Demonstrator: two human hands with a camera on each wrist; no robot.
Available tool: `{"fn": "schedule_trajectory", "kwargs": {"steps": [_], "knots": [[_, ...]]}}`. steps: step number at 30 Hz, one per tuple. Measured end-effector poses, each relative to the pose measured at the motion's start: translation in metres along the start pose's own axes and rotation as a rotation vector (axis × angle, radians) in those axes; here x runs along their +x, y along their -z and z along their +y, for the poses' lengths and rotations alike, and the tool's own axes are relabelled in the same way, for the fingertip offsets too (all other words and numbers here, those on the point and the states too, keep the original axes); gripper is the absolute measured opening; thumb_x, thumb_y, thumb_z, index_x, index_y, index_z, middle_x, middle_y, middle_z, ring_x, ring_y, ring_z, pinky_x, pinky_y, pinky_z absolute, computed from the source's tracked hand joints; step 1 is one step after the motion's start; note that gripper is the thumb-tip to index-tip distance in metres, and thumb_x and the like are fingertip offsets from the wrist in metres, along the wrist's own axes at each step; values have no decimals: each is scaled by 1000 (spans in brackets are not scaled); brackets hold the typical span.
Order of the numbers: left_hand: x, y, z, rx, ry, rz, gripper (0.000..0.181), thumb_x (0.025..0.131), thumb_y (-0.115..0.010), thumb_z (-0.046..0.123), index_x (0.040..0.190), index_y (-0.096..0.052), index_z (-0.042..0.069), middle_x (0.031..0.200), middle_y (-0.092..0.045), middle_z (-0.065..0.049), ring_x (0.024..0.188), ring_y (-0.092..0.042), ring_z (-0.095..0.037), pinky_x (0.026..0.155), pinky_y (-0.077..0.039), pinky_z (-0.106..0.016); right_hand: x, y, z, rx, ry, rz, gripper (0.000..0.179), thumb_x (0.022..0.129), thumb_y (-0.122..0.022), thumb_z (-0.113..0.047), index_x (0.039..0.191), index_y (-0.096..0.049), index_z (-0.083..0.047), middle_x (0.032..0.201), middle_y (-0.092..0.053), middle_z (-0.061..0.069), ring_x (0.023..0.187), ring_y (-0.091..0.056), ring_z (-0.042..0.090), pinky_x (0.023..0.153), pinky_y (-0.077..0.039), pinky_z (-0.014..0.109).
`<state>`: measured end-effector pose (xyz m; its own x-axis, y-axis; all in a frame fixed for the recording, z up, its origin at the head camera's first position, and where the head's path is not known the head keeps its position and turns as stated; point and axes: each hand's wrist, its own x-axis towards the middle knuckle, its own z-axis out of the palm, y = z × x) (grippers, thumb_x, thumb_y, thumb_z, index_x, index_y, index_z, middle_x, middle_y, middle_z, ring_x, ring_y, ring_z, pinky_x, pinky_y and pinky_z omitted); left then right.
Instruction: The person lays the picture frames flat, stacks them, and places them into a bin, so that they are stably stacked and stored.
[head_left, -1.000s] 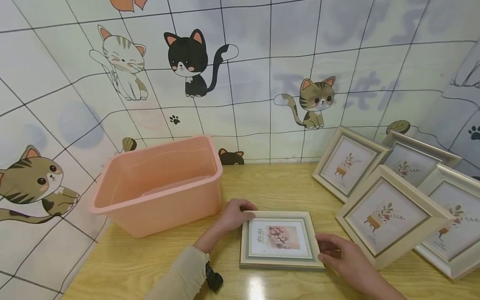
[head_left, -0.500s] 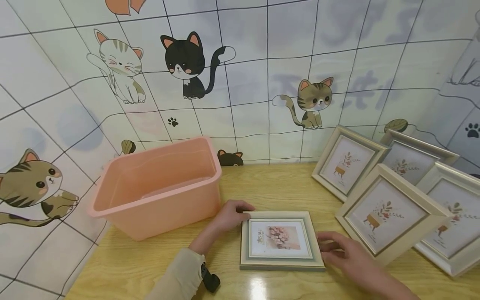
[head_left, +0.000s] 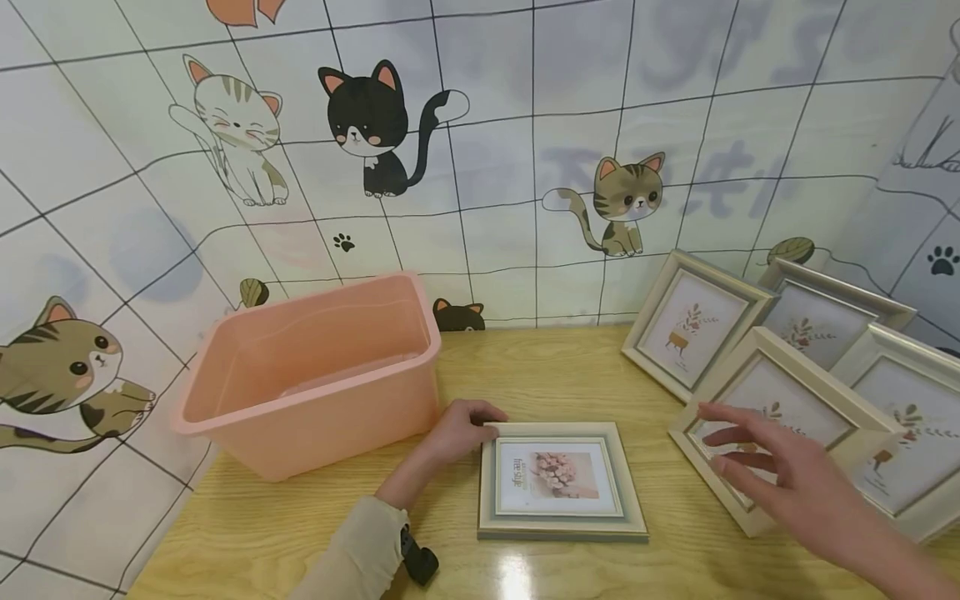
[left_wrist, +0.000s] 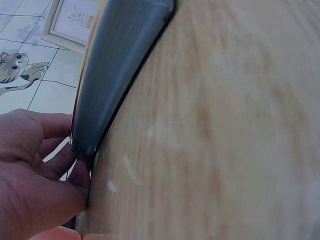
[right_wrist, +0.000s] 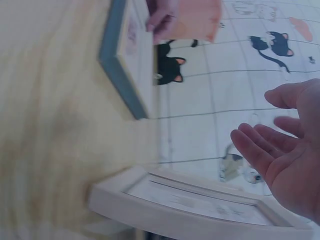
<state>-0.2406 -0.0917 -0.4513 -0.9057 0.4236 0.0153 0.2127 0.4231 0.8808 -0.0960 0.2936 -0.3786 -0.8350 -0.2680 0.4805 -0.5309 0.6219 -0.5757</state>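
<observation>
A cream and grey-green picture frame (head_left: pixel 561 482) with a pink flower print lies flat, face up, on the wooden table. My left hand (head_left: pixel 462 432) grips its far left corner; in the left wrist view the fingers of that hand (left_wrist: pixel 37 170) bend around the end of the frame's grey side (left_wrist: pixel 120 70). My right hand (head_left: pixel 813 492) is in the air to the right, holding nothing, thumb and fingers apart. In the head view it overlaps a standing cream frame (head_left: pixel 787 354). The right wrist view shows the loosely bent fingers (right_wrist: pixel 260 145) above that frame's level.
A pink plastic tub (head_left: pixel 367 425) stands at the left behind my left forearm. More frames lean upright at the right: a cream one (head_left: pixel 652 342), a silver one (head_left: pixel 847 292) and a white one (head_left: pixel 900 342). A cat-printed wall covering (head_left: pixel 502 167) closes off the table's back.
My right hand has left the flat frame's right edge and moved right and up, in front of the standing cream frame. The left hand and the flat frame have stayed put.
</observation>
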Motion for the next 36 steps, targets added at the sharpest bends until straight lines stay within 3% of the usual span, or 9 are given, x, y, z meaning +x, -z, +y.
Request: {"fn": "schedule_trajectory", "kwargs": {"steps": [12,16,21,26,28,30,33,35,36], "knots": [[-1,1,0,-2,-6,3,18,93,-70,-2,110,-77,0,110,-72,-11,99,-63,-19,82,-52,-32,7,50,-18,-118,-65,230,78,96,-62,12,162,-29,-14,145,-38,-29,120,-39,-19,94,-30,0],[-1,1,-1,-5,-20,4,18,92,-70,-2,109,-77,0,108,-73,-10,97,-63,-17,82,-51,-31,10,60,-10,-181,-96,318,71,100,-57,10,162,-31,-14,156,-36,-15,124,-32,-22,99,-24,0],[-1,1,0,-6,-19,-4,19,93,-70,-1,110,-76,0,109,-73,-10,98,-63,-18,82,-52,-31,8,66,10,-250,-176,373,56,97,-55,15,151,-42,6,153,-44,16,114,-29,-27,93,-23,-2],[-1,2,2,12,-5,-21,19,95,-69,1,112,-76,2,111,-72,-8,102,-63,-19,84,-52,-32,3,69,32,-223,-299,373,51,97,-58,13,146,-45,11,138,-50,-12,96,-31,-28,78,-32,-4],[-1,2,1,8,-1,-27,20,95,-69,1,113,-76,3,112,-72,-7,103,-63,-18,85,-52,-32,2,68,35,-215,-344,338,51,100,-58,6,148,-42,10,144,-52,-4,110,-46,-16,78,-30,-4],[0,2,0,9,-10,-28,19,95,-69,1,113,-77,2,112,-72,-7,103,-63,-18,85,-52,-32,3,68,36,-220,-383,286,53,103,-57,1,152,-38,9,150,-47,23,126,-56,14,85,-37,1],[0,3,0,5,-22,-26,19,95,-69,0,112,-77,1,112,-73,-9,103,-64,-19,85,-52,-32,5,66,36,-234,-403,213,57,105,-55,-3,156,-30,7,151,-32,42,124,-41,65,109,-43,40],[-1,3,0,5,-28,-26,19,94,-69,0,112,-76,1,111,-73,-10,102,-64,-20,85,-52,-33,8,66,37,-247,-380,186,59,105,-56,-2,157,-29,7,147,-34,45,113,-41,70,99,-38,66],[-1,3,0,3,-20,-27,19,95,-69,1,112,-76,1,112,-73,-9,102,-63,-19,85,-52,-33,9,65,38,-253,-361,182,59,104,-57,-2,157,-30,6,145,-36,45,110,-43,70,104,-39,59]]}}
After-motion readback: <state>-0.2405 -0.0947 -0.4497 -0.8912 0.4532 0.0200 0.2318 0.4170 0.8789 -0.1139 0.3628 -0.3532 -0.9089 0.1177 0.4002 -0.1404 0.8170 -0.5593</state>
